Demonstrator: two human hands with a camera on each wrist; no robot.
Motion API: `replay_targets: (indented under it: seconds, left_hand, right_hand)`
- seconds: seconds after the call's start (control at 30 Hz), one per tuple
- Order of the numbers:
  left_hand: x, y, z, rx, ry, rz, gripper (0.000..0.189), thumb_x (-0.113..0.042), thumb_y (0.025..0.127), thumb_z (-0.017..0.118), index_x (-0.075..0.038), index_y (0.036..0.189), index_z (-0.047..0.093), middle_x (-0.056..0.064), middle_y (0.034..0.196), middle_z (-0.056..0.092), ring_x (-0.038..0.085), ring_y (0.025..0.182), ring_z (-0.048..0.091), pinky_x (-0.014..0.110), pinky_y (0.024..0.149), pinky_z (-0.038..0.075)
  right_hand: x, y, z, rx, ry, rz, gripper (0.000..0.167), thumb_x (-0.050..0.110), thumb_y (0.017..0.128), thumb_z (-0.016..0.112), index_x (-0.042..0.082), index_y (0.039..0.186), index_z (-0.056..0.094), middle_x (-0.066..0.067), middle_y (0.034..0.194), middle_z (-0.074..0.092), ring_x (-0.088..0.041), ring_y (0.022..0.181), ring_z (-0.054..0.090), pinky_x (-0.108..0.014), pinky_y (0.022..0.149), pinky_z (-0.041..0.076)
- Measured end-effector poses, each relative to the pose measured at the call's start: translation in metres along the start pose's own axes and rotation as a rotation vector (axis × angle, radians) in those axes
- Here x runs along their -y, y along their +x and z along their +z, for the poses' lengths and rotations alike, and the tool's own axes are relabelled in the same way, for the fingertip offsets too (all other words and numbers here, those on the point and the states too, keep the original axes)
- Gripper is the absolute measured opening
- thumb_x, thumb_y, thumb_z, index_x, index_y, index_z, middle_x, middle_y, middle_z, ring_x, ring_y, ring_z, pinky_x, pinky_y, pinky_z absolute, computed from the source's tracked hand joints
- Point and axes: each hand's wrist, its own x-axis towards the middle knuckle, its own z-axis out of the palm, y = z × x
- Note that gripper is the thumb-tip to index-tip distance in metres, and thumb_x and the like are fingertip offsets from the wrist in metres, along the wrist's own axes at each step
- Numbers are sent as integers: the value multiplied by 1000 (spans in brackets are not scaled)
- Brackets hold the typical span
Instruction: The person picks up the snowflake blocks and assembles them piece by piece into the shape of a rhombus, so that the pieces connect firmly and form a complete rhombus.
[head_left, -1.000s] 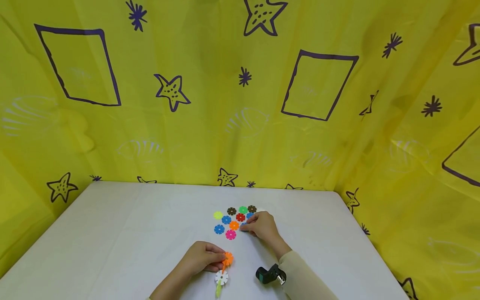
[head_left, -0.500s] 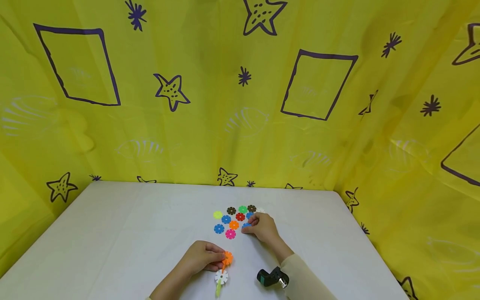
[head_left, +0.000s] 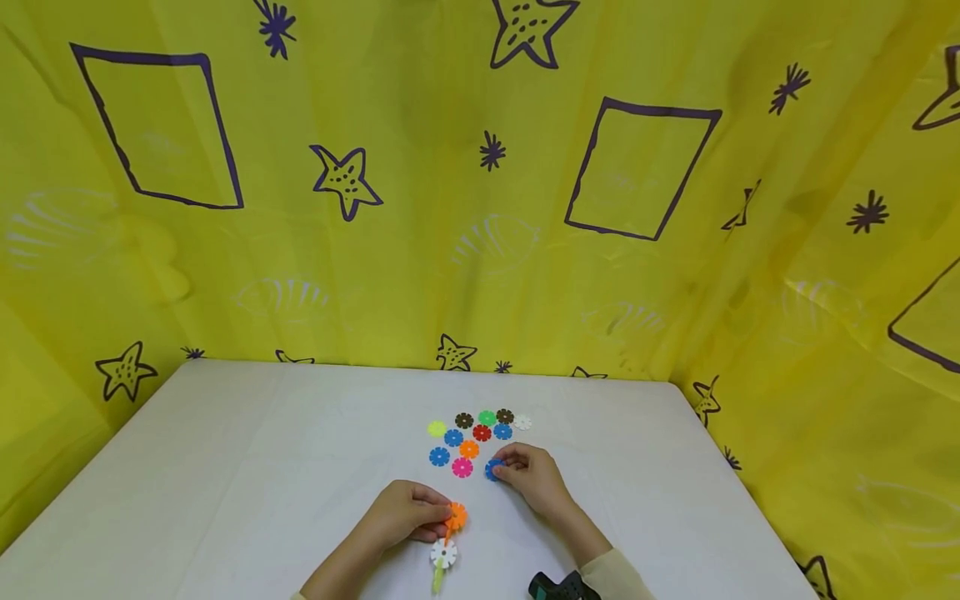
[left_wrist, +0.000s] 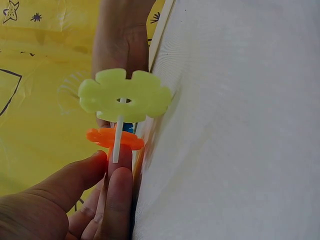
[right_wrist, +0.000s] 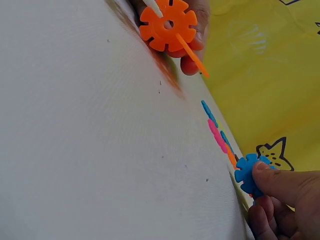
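Observation:
My left hand (head_left: pixel 405 517) pinches an orange notched plastic disc (head_left: pixel 457 517), one end of a joined chain. A second orange disc, seen edge-on, links it to a white disc (head_left: pixel 443 554) and a yellow-green disc (left_wrist: pixel 150 95). Between the thumb and fingers of my right hand (head_left: pixel 538 482) is a blue notched disc (right_wrist: pixel 246 175), tilted up off the table. Just beyond that hand lie loose flat discs, among them a pink disc (head_left: pixel 462 467), an orange disc (head_left: pixel 468 449) and a red disc (head_left: pixel 482 432).
More loose discs lie at the back of the group, including a yellow disc (head_left: pixel 437 428), a green disc (head_left: pixel 487 417) and a white disc (head_left: pixel 522 422). A black device (head_left: pixel 562 587) sits by the right sleeve. Yellow patterned curtain (head_left: pixel 405 275) borders the white table (head_left: pixel 262 467).
My right hand has picked the blue disc up from the group and drawn it toward me. The left hand and its chain stay nearly still.

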Motion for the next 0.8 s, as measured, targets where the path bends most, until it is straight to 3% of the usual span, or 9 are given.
replay_targets:
  seconds: [0.43,0.8]
  left_hand:
    - [0,-1,-1,-3,12,-2,18,-10,88,73,5,100,72,7,78,73,8,61,66,25,61,59]
    - [-1,-2,-1,-18,18,0,19,-8,89,72,7,100,71,8,78,73,9,61,66,26,60,59]
  right_hand:
    - [9,-15,4,25,97,42,14,8,86,75,0,98,73,-4,84,66,-14,76,56,-18,65,49]
    - [7,-24,7,131,149,15,20,11,84,77,1,101,74,-8,91,72,-11,79,63,-18,70,53]
